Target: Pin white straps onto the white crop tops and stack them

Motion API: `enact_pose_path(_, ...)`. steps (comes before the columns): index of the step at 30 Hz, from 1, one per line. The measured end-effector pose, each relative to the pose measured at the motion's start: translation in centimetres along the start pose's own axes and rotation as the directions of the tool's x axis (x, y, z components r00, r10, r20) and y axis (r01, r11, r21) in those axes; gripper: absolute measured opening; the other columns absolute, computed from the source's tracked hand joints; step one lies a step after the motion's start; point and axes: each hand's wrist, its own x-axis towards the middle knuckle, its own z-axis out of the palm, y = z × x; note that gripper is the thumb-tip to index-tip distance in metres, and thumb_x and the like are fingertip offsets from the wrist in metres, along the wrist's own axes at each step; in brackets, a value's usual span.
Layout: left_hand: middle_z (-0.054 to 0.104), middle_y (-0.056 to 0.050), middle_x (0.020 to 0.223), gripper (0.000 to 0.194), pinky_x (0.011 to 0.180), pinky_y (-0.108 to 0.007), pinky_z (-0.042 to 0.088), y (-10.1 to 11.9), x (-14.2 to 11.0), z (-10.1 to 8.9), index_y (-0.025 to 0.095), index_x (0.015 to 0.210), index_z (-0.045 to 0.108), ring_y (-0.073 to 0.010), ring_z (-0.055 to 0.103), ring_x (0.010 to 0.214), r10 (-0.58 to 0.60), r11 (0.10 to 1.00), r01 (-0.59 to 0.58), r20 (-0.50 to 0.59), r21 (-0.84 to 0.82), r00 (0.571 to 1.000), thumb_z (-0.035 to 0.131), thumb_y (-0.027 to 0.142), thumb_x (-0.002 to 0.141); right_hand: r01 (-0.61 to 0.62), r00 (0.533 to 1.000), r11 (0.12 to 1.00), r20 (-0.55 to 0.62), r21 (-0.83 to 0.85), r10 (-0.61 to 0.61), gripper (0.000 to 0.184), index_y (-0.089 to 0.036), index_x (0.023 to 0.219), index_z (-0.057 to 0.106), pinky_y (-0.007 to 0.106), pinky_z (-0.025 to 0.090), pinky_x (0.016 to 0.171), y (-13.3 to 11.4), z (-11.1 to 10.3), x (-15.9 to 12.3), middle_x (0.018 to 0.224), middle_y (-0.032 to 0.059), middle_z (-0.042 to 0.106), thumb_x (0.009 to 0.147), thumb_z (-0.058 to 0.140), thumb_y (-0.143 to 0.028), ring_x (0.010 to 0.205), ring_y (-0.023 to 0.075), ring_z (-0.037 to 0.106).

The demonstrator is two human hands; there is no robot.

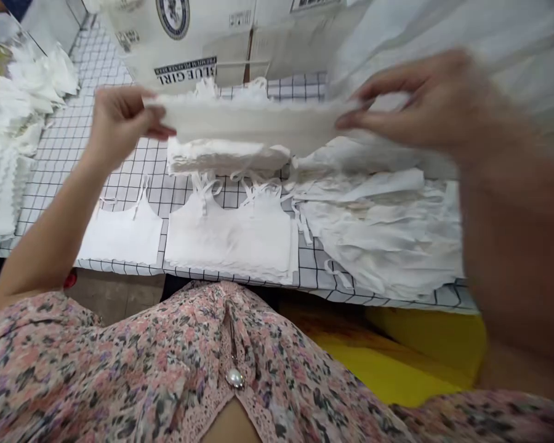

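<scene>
A white fabric piece (pixel 253 120), blurred by motion, is stretched level between my two hands. My left hand (pixel 127 120) pinches its left end between thumb and fingers. At its right end, my right hand (pixel 410 104) grips it the same way, smeared by movement. Just below hangs the view of a folded white stack (pixel 228 157). Nearer to me lies a neat pile of white camisole tops (pixel 231 237) with thin straps. A single-looking white camisole top (pixel 122 234) lies left of that pile. To the right, a loose heap of white garments (pixel 383 227) spreads under my right forearm.
A white printed carton (pixel 286 55) stands at the back of the checked tablecloth (pixel 99 67). More white garments (pixel 9 178) are piled at the left. White plastic sheeting (pixel 512 49) covers the back right. Something yellow (pixel 397 363) sits below the table's front edge.
</scene>
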Motion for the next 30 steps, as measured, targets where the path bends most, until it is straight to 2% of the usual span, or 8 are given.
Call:
enact_pose_path(2,0.082,-0.002,0.084,0.009,0.079,-0.033,0.075,-3.7,-3.7,2.2,0.002,0.105,0.076,-0.0166,0.085,0.08,-0.08,0.988,0.079,0.0,-0.133,0.997,0.072,0.004,0.097,-0.05,0.997,0.999,0.054,-0.008,0.05,0.02,-0.012,0.095,0.082,0.032,0.056,0.08,0.3,3.1,-3.4,0.093,0.0059,0.081,0.084,0.09,-0.027,0.082,0.0119,0.07)
enact_pose_path(5,0.084,-0.005,0.087,0.013,0.08,-0.032,0.076,-7.5,-8.7,4.1,0.011,0.101,0.081,-0.0174,0.085,0.08,-0.089,0.98,0.085,-0.013,-0.18,0.996,0.074,0.004,0.093,0.102,0.995,0.995,-0.016,0.014,-0.102,0.011,-0.016,0.092,0.081,0.035,0.056,0.08,0.8,6.3,-8.6,0.088,0.0065,0.081,0.084,0.087,-0.02,0.084,0.0171,0.07)
enact_pose_path(8,0.086,-0.006,0.104,0.018,0.089,-0.034,0.074,-9.0,-13.9,4.7,0.018,0.107,0.084,-0.0182,0.085,0.093,0.002,0.998,0.0,0.028,-0.058,1.0,0.073,0.013,0.094,0.256,0.963,0.967,-0.087,-0.009,-0.256,0.009,-0.022,0.09,0.079,0.04,0.055,0.08,0.2,8.1,-13.9,0.084,0.0039,0.079,0.095,0.077,-0.029,0.082,0.0207,0.068)
enact_pose_path(13,0.085,-0.005,0.118,0.038,0.103,-0.037,0.069,-10.3,-20.2,5.6,0.022,0.111,0.084,-0.0203,0.083,0.112,0.073,0.991,-0.088,0.14,0.105,0.987,0.06,0.006,0.086,0.245,0.968,0.966,-0.031,-0.082,-0.248,0.016,-0.025,0.09,0.075,0.046,0.053,0.088,-1.2,10.1,-19.9,0.091,0.0021,0.081,0.1,0.062,-0.023,0.088,0.024,0.069)
enact_pose_path(19,0.084,-0.004,0.124,0.037,0.104,-0.038,0.065,-10.5,-22.1,6.3,0.023,0.113,0.081,-0.0198,0.081,0.115,0.17,0.971,-0.188,0.128,0.146,0.977,0.058,0.007,0.088,0.093,0.994,0.992,-0.045,-0.083,-0.097,0.018,-0.025,0.089,0.077,0.056,0.049,0.108,-2.0,11.1,-22.7,0.093,0.0064,0.08,0.098,0.062,-0.03,0.095,0.0281,0.069)
enact_pose_path(26,0.085,-0.004,0.121,0.037,0.095,-0.041,0.064,-12.0,-23.9,6.5,0.025,0.112,0.08,-0.02,0.08,0.107,0.218,0.931,-0.256,0.166,0.261,0.962,0.054,0.007,0.093,0.056,0.992,0.993,0.12,-0.103,-0.044,0.032,-0.026,0.087,0.079,0.061,0.041,0.117,-1.9,12.4,-25.7,0.096,0.0064,0.081,0.103,0.056,-0.041,0.099,0.0292,0.069)
enact_pose_path(28,0.085,-0.004,0.119,0.034,0.091,-0.043,0.063,-11.9,-23.9,6.0,0.027,0.111,0.081,-0.0215,0.078,0.101,0.227,0.908,-0.282,0.201,0.31,0.953,0.057,0.009,0.095,0.102,0.991,0.99,0.095,-0.093,-0.093,0.037,-0.025,0.096,0.08,0.061,0.039,0.12,-2.3,12.3,-25.9,0.103,0.0088,0.081,0.105,0.052,-0.047,0.102,0.0294,0.07)
enact_pose_path(30,0.084,-0.003,0.123,0.032,0.091,-0.047,0.061,-11.2,-23.5,5.9,0.029,0.111,0.081,-0.0236,0.074,0.1,0.217,0.882,-0.273,0.184,0.384,0.959,0.059,0.011,0.097,0.139,0.988,0.986,0.086,-0.09,-0.132,0.048,-0.021,0.119,0.079,0.062,0.035,0.125,-3.1,12.5,-25.5,0.122,0.0136,0.08,0.108,0.042,-0.05,0.114,0.0319,0.071)
